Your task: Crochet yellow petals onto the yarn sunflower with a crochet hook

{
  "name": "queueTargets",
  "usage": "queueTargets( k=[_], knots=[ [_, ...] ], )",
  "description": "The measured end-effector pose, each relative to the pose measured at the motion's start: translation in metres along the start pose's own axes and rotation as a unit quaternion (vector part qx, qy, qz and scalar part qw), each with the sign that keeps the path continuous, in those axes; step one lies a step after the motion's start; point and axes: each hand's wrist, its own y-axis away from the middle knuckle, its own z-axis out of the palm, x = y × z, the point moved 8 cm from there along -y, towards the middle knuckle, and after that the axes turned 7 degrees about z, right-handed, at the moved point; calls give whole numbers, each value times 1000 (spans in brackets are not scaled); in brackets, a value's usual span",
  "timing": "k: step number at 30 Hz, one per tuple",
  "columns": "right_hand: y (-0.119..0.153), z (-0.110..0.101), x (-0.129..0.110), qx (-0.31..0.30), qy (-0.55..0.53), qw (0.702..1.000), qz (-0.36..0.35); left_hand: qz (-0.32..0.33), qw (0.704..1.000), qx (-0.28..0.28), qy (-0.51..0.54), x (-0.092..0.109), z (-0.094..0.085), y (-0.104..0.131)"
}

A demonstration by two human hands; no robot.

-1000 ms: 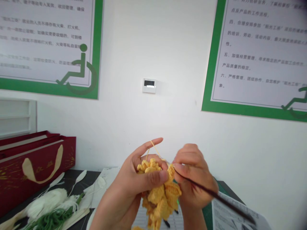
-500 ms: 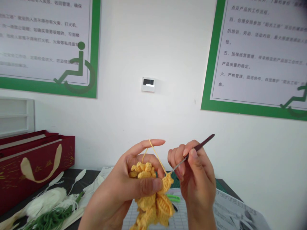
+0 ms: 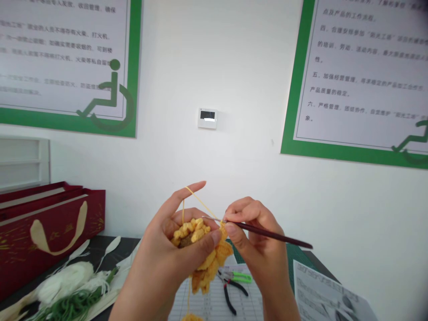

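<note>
Between the thumb and fingers of my left hand [image 3: 167, 240] is a ruffled yellow crochet piece [image 3: 203, 263]. A strand of yellow yarn [image 3: 202, 200] runs over its raised index finger and down to the work. My right hand [image 3: 261, 240] pinches a crochet hook [image 3: 274, 234] with a dark handle. The hook lies nearly level, its metal tip pointing left across the top edge of the piece, close to the left thumb. Both hands are closed and nearly meet at the stitches. Whether the tip sits inside a loop is too small to tell.
Below the hands, black-handled pliers [image 3: 230, 290] and a bright green tool [image 3: 241, 277] lie on a printed sheet [image 3: 214, 307]. Dark red gift bags [image 3: 20, 240], white yarn [image 3: 67, 281] and green yarn [image 3: 72, 305] occupy the left. Another printed page [image 3: 327, 290] lies right, over a green mat.
The hook has swung from pointing up-right to nearly level, its tip now left. My left hand and the piece have shifted left and tilted, uncovering the pliers. My right fingers came closer to the stitches.
</note>
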Motion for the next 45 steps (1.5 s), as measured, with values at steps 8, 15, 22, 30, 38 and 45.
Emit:
queueTargets(
  k=[8,15,22,30,38,45],
  knots=[
    [17,4,-17,125,115,971,-169,-25,997,31,60,-4,4,2],
    [-2,13,36,34,-209,969,128,-34,998,14,52,-8,0,-2],
    [-1,-2,31,48,-180,974,130,-35,999,-28,16,-10,1,-3],
    [-3,-7,27,31,-158,981,108,-52,998,-43,-1,-13,0,-6],
    [-4,-13,13,-28,-99,994,45,-57,996,-62,-2,-19,1,-7],
    [-3,-14,-4,-36,-2,999,-18,-64,996,-57,0,-19,0,-8]
  ],
)
